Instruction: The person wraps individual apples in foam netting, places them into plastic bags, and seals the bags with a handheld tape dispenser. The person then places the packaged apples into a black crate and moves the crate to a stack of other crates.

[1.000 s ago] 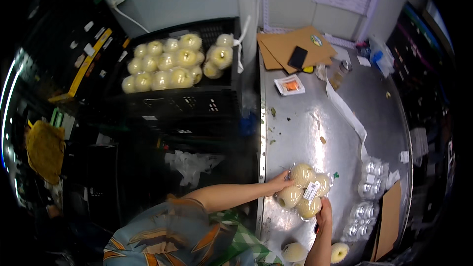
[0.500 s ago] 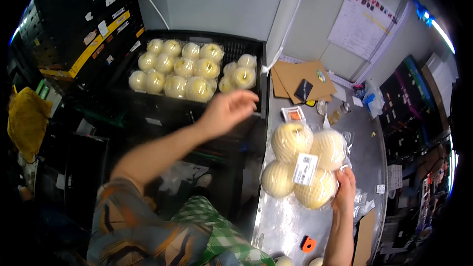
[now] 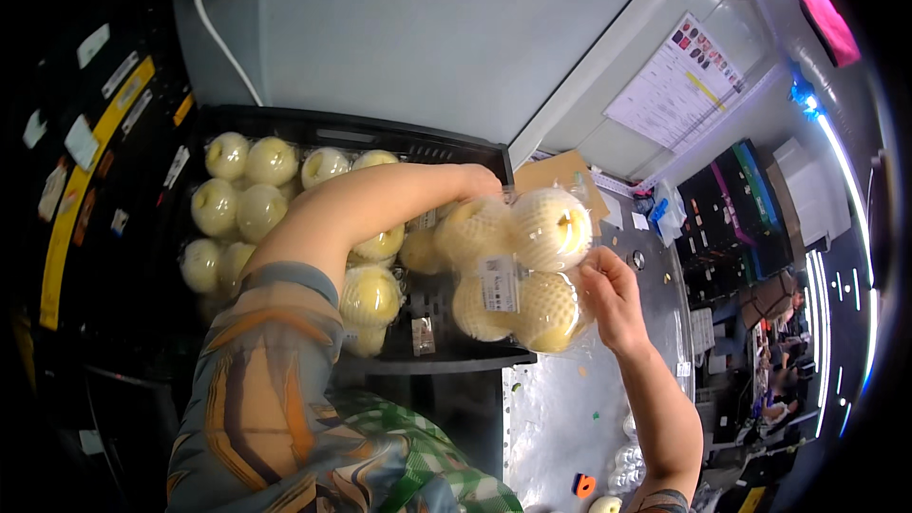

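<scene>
A clear plastic pack of round pale yellow fruits (image 3: 551, 309), each in a white foam net, hangs tilted over the right end of the black crate (image 3: 480, 361). It carries a white label. My right hand (image 3: 613, 299) grips its right edge, fingers closed on the plastic. Stretched across the crate, my left arm brings my left hand (image 3: 475, 180) to the pack's far left side. Its fingers are hidden there, so I cannot tell whether they hold the wrap. Several similar fruit packs (image 3: 256, 209) fill the left and middle of the crate, partly covered by my arm.
The metal table (image 3: 560, 418) lies right of the crate, with an orange and black tape dispenser (image 3: 584, 485) near its front. Cardboard (image 3: 560, 176) rests at the back. Stacked dark crates (image 3: 95, 180) stand left; a grey wall (image 3: 380, 38) rises behind.
The fruit pack has moved left and up from above the table to over the crate. My left hand has reached farther over the crate to the pack's far side. The view has shifted.
</scene>
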`<move>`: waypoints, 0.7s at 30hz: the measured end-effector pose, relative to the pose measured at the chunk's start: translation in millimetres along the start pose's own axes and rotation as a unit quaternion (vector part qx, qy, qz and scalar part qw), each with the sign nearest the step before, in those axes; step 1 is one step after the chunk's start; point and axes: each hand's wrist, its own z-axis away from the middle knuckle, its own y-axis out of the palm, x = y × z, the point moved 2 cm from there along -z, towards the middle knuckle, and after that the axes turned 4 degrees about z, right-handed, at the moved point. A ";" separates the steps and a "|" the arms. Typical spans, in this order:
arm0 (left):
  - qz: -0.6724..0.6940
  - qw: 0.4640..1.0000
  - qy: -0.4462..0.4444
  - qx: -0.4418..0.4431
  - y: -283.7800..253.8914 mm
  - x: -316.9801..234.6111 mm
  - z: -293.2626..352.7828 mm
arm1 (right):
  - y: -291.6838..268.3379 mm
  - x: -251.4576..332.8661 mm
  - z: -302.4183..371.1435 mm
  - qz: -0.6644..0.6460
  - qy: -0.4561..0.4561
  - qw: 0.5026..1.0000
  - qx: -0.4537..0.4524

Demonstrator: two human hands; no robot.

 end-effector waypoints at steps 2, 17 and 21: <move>-0.055 0.998 0.022 0.030 22.4 23.4 -12.0 | 14.6 8.5 -13.0 0.027 0.029 0.999 0.000; -0.131 0.984 0.118 0.004 4.8 30.3 9.1 | 78.7 -20.1 -39.0 0.276 0.000 0.957 0.089; -0.136 0.983 0.122 -0.027 0.1 25.0 6.5 | 91.4 -59.6 -44.5 0.315 -0.012 0.939 0.138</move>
